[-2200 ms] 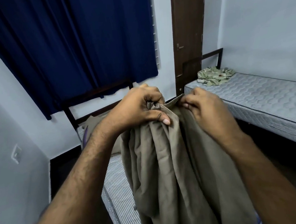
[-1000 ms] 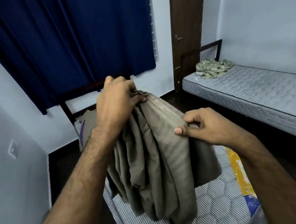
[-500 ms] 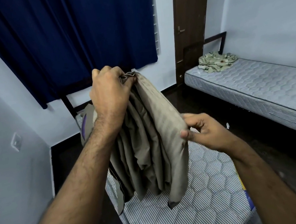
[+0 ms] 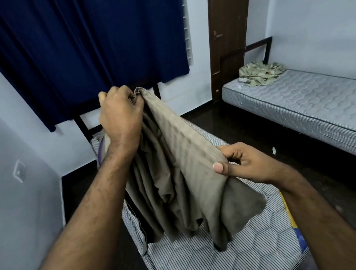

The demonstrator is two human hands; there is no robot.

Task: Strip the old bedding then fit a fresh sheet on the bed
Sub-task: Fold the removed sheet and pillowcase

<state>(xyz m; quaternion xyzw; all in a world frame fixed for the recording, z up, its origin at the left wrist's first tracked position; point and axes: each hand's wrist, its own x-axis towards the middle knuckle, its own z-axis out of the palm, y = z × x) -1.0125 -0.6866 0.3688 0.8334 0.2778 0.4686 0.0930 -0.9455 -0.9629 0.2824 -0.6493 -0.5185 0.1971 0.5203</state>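
Your left hand (image 4: 121, 116) has its fingers clenched around the gathered top of the taupe sheet (image 4: 183, 173), holding it high above the striped mattress (image 4: 239, 257). Your right hand (image 4: 244, 163) pinches a lower fold of the same sheet between thumb and curled fingers, closer to you over the mattress. The rest of the cloth hangs bunched, its lowest folds brushing or just clearing the mattress; which one is hard to tell.

The mattress looks bare, so this is likely the fresh sheet being opened out. The main risk is that you are holding a fold and not a true corner or hem. If so, spreading your hands would twist the cloth into a rope instead of opening it flat. The bunch in your left hand is thick, and some layers could slip free and drop past the mattress edge onto the dark floor (image 4: 248, 126) beside it. A hanging tail could also catch on the mattress corner near you. Whether it is laid lengthwise to the mattress cannot be judged yet.
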